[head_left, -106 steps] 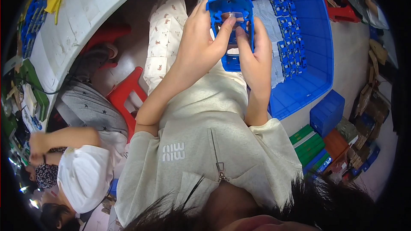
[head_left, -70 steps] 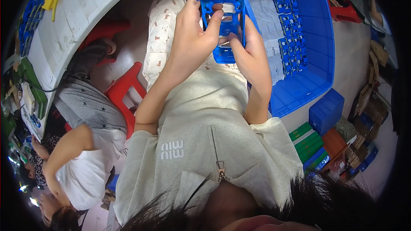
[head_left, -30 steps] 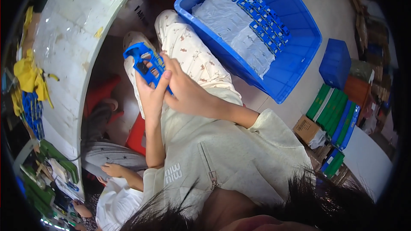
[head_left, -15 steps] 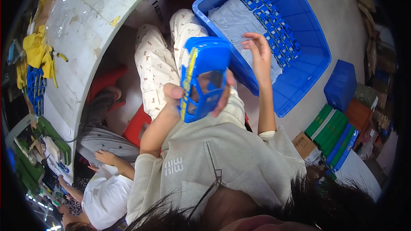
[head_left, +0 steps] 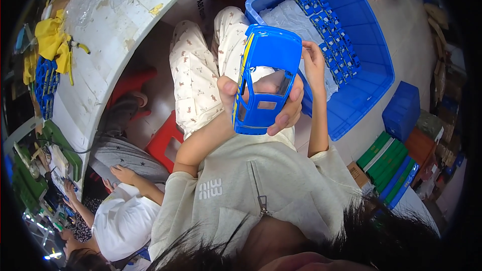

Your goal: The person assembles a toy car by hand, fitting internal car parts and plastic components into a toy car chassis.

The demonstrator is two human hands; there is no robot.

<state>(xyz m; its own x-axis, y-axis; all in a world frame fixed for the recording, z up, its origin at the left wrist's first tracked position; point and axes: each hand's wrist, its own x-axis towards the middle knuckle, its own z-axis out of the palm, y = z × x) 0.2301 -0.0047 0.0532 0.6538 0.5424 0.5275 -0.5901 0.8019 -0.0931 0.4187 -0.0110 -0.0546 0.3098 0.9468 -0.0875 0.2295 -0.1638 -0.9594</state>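
Note:
A glossy blue toy car body shell point(head_left: 275, 45) with cut-out windows and a yellow strip along one side is held up in front of my lap. My left hand point(head_left: 228, 93) grips it from below, with the thumb on the left side and the fingers wrapped round to the right side. My right hand point(head_left: 314, 65) is raised at the shell's upper right edge, its fingers loosely bent and apart. Whether its fingertips touch the shell I cannot tell. Behind it stands a large blue bin point(head_left: 369, 35) with several rows of similar blue car shells point(head_left: 336, 45) beside a grey plastic sheet point(head_left: 288, 17).
A white worktable point(head_left: 113, 17) curves along the left, with yellow cloth gloves point(head_left: 50, 35) and cutting pliers point(head_left: 80, 46) on it. A red stool point(head_left: 163, 143) and a co-worker in a white top point(head_left: 125, 221) are at lower left. At right stand a blue box point(head_left: 401, 110) and green folded stacks point(head_left: 386, 163).
The car shell has moved up and right in my left hand and turned so its roof and a window end face me. It now reaches my right hand's fingers. The view has shifted slightly.

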